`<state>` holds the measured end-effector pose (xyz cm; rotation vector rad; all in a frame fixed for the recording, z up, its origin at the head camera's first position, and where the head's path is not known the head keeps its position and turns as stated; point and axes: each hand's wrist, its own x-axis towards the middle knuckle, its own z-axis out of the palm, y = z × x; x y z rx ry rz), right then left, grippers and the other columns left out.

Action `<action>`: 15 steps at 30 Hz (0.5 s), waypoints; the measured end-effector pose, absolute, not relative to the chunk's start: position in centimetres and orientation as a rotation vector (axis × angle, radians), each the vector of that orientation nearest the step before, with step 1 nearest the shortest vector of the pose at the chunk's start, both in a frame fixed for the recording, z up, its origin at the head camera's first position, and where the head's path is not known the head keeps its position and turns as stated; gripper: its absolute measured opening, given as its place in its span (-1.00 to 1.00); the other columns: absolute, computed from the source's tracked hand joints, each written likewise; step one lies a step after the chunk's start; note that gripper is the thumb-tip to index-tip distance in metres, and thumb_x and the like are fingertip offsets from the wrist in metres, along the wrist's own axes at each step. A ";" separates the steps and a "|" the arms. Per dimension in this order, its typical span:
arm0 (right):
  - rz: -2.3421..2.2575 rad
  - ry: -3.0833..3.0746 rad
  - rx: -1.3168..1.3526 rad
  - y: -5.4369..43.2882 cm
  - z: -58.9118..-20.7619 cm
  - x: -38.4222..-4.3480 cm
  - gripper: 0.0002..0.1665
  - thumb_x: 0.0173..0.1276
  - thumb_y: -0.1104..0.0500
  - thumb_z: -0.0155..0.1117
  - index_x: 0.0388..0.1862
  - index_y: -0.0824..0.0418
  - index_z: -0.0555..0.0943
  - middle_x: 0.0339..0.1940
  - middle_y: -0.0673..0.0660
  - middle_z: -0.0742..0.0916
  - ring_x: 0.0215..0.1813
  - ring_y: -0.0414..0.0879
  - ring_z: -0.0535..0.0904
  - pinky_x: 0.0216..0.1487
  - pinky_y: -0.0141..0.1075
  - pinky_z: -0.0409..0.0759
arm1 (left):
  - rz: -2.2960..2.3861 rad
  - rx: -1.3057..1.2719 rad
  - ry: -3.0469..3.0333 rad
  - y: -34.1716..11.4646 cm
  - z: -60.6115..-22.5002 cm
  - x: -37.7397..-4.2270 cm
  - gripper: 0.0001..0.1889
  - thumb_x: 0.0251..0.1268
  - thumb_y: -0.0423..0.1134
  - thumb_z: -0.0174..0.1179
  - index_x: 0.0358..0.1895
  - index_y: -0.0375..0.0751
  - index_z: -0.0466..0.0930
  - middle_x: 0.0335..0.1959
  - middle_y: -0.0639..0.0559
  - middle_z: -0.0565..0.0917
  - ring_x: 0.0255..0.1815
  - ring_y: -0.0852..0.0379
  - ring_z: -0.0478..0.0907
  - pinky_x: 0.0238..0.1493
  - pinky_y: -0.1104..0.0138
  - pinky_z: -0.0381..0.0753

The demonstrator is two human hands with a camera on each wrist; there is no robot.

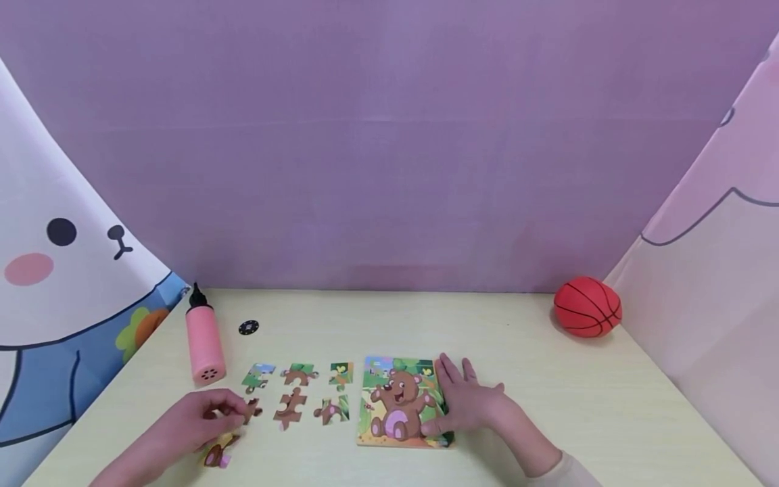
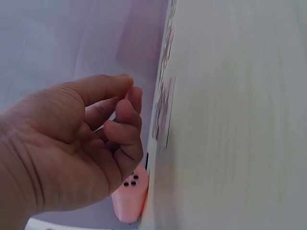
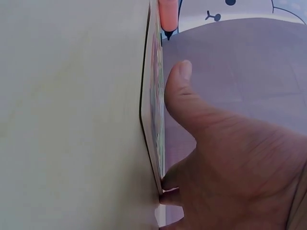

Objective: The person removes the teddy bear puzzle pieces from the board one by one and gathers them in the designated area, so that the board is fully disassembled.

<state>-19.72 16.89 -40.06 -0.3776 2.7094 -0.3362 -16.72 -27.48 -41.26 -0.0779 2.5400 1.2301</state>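
Observation:
A square bear picture board (image 1: 398, 406) lies flat on the table. My right hand (image 1: 471, 404) rests along its right edge with fingers spread, the thumb over its lower right part. In the right wrist view the fingertips touch the board's edge. My left hand (image 1: 203, 419) is raised over the left part of the table, fingers loosely bent, with no object visible between them. Just beyond its fingertips lies a brown puzzle piece (image 1: 253, 410), partly hidden. Another puzzle piece (image 1: 218, 454) is under the hand. Several more pieces, including a bear-face piece (image 1: 290, 408), lie toward the board.
A pink hand pump (image 1: 205, 345) with a black nozzle lies at the back left, beside a black round chip (image 1: 249, 327). At the back right is a red ball (image 1: 587, 307). A purple cloth (image 1: 389, 149) hangs behind the table (image 1: 584, 406).

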 end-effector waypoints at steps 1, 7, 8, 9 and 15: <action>-0.338 2.706 -0.379 17.0 -40.0 -19.7 0.49 0.02 -0.49 0.43 0.65 0.29 -0.02 0.68 0.23 0.00 0.59 0.44 -0.19 0.04 0.74 -0.10 | 1.233 -0.047 2.542 -27.1 -41.2 -16.7 -0.80 0.34 -0.20 0.35 -0.05 -0.16 0.70 -0.17 0.03 0.65 -0.27 0.03 0.45 -0.38 0.29 0.49; -0.334 2.705 -0.387 17.2 -40.0 -19.9 0.53 -0.07 -0.43 0.53 0.64 0.32 0.00 0.67 0.25 0.02 0.59 0.44 -0.16 0.03 0.74 -0.09 | 1.292 0.077 2.517 -25.1 -41.0 -16.7 -0.81 0.37 -0.23 0.32 -0.04 -0.22 0.67 -0.28 -0.01 0.63 -0.37 0.03 0.47 -0.42 0.31 0.51; -0.331 2.706 -0.388 17.2 -40.0 -19.9 0.54 -0.07 -0.43 0.54 0.64 0.32 0.00 0.67 0.25 0.02 0.59 0.43 -0.16 0.03 0.74 -0.09 | 1.304 0.087 2.508 -24.8 -41.0 -16.7 -0.81 0.37 -0.24 0.32 -0.05 -0.22 0.66 -0.31 -0.01 0.61 -0.41 0.03 0.46 -0.46 0.32 0.50; -0.327 2.707 -0.390 17.1 -40.0 -19.9 0.54 -0.08 -0.43 0.54 0.64 0.32 0.00 0.67 0.25 0.02 0.59 0.43 -0.16 0.03 0.74 -0.09 | 1.312 0.104 2.504 -24.4 -41.0 -16.8 -0.82 0.36 -0.23 0.33 -0.06 -0.21 0.67 -0.33 -0.01 0.61 -0.44 0.04 0.46 -0.48 0.33 0.49; -0.321 2.719 -0.375 17.1 -40.2 -19.9 0.56 -0.11 -0.43 0.56 0.64 0.31 0.00 0.67 0.24 0.03 0.59 0.42 -0.15 0.04 0.74 -0.08 | 1.349 0.286 2.453 -22.2 -41.1 -17.1 -0.87 0.34 -0.24 0.34 -0.13 -0.18 0.69 -0.31 -0.01 0.64 -0.47 0.08 0.47 -0.55 0.36 0.50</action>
